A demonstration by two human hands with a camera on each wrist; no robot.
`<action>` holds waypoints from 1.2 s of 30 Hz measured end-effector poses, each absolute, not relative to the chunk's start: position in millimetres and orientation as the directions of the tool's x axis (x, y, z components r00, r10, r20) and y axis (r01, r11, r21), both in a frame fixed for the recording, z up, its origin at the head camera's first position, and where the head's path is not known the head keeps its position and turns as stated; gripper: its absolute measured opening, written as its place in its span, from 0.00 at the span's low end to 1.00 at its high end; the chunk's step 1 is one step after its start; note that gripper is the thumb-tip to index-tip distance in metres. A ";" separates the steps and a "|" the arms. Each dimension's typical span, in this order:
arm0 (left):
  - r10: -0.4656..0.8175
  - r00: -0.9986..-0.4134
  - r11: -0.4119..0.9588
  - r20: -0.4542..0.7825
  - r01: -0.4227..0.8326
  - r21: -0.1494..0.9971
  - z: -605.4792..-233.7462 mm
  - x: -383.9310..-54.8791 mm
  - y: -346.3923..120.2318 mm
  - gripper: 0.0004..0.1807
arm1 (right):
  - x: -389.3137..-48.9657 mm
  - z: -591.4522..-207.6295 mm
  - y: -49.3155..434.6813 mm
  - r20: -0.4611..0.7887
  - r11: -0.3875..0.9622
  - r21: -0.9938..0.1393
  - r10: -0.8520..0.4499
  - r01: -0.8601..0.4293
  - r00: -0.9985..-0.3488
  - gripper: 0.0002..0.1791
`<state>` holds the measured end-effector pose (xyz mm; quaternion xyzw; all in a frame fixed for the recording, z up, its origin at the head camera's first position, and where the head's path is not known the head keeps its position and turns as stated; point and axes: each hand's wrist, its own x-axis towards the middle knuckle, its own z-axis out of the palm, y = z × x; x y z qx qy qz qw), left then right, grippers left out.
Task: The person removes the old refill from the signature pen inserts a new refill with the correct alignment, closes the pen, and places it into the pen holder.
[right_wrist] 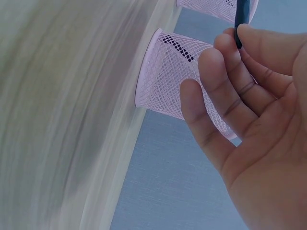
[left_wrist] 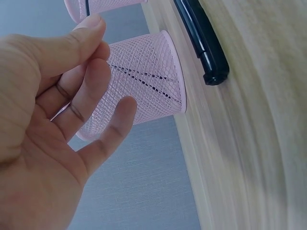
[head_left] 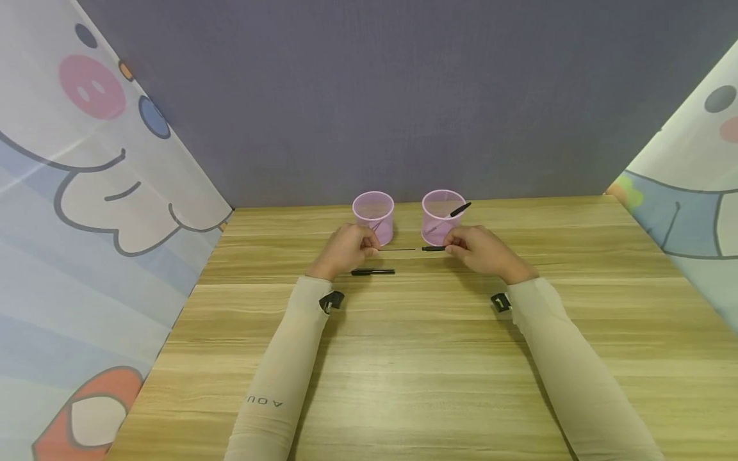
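Note:
My left hand (head_left: 348, 248) pinches a thin dark pen refill (head_left: 398, 250) between thumb and fingertips, its light tip pointing right. Facing it, my right hand (head_left: 478, 248) pinches a black pen cap (head_left: 434, 248). A small gap separates tip and cap. Both hands are in front of two pink mesh cups. Thin dark sticks (left_wrist: 144, 76) lean inside the left cup (head_left: 373, 203). In the right cup (head_left: 442, 200) stands a thin stick with a black cap (head_left: 460, 209) above the rim. On the table, beside my left hand, lies a black pen (head_left: 373, 272).
The wood-grain table (head_left: 403, 358) runs back to a grey wall panel (head_left: 375, 96). Cartoon-printed sheets (head_left: 75, 211) hang at both sides. Each wrist wears a small black device (head_left: 501, 302) over a light sleeve.

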<state>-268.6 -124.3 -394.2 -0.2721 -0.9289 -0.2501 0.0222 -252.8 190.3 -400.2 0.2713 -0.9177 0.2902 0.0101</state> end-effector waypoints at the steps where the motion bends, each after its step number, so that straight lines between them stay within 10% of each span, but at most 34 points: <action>1: 0.495 -0.851 0.727 0.178 0.517 0.452 -394.3 -268.6 -124.5 0.02 | -253.0 -400.6 190.3 0.178 0.683 -0.527 -0.493 -0.506 -0.852 0.03; 36: 0.463 -0.883 0.810 0.076 0.457 0.368 -402.8 -271.5 -132.5 0.06 | -252.5 -398.9 187.7 0.185 0.679 -0.518 -0.505 -0.521 -0.843 0.02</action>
